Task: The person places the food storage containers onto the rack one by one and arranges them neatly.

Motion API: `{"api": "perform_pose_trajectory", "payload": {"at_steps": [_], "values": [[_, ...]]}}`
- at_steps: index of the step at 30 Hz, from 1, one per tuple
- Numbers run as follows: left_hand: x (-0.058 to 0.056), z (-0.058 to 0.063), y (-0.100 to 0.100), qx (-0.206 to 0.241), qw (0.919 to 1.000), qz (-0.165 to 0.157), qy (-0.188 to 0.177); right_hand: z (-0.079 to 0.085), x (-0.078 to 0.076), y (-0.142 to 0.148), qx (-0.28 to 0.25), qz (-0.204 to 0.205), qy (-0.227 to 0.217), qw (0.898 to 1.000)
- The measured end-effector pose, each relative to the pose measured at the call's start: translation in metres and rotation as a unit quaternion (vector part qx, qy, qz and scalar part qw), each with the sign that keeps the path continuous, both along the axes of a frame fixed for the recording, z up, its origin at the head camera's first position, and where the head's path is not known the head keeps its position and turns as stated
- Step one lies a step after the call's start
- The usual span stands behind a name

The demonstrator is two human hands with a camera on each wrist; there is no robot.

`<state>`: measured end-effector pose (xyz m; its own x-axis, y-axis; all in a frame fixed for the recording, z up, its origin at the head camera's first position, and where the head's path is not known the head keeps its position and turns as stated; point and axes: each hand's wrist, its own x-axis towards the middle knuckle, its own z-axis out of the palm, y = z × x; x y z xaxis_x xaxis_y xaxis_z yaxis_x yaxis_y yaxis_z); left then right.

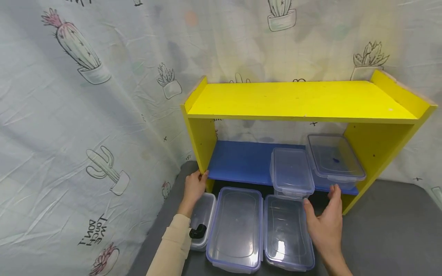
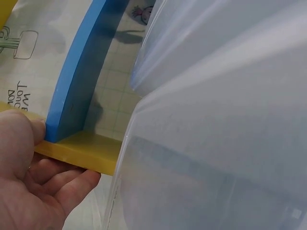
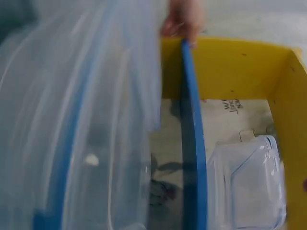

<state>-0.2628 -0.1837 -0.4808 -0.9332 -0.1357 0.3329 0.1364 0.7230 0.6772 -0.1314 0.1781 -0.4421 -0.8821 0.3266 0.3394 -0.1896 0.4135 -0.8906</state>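
My left hand (image 1: 194, 188) grips the lower front edge of the left side panel of a yellow shelf unit (image 1: 300, 100). In the left wrist view its thumb lies on one side of the yellow panel (image 2: 79, 151), by the blue board (image 2: 72, 86), with the fingers curled underneath. My right hand (image 1: 326, 226) holds nothing, its thumb spread from raised fingers, just before the blue shelf's right front. Near it on that shelf (image 1: 241, 159) stand a smaller clear lidded container (image 1: 292, 170) and a larger one (image 1: 333, 155). The right wrist view does not show the right hand.
Two large clear lidded containers (image 1: 236, 230) (image 1: 288, 232) lie side by side before the unit. Left of them, under my left forearm, is another container (image 1: 203, 214) with a small black object (image 1: 198, 231) on it. A cactus-printed curtain (image 1: 138, 126) hangs behind and left of the grey tabletop (image 1: 397, 230).
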Motion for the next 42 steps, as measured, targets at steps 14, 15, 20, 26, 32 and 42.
{"api": "perform_pose_trajectory", "payload": {"at_steps": [14,15,20,26,32,42], "values": [[0.002,-0.001,0.0,-0.004,1.0,0.001,0.005,0.009,-0.011,-0.019,0.448,0.049,0.11,0.886],[0.003,-0.001,0.0,-0.005,1.0,0.002,0.004,0.009,-0.011,-0.019,0.459,0.051,0.096,0.882],[0.003,-0.001,0.001,-0.011,0.9999,0.0,0.008,0.013,-0.014,-0.016,0.48,0.055,0.072,0.872],[0.002,0.0,0.001,-0.005,0.9999,0.002,0.011,0.018,-0.022,-0.014,0.472,0.065,0.072,0.876],[0.0,0.0,0.0,-0.01,0.9999,0.006,0.009,0.021,-0.032,-0.012,0.47,0.068,0.074,0.877],[0.001,0.0,0.001,-0.01,0.9999,0.009,0.007,0.017,-0.048,-0.01,0.471,0.06,0.104,0.874]]}}
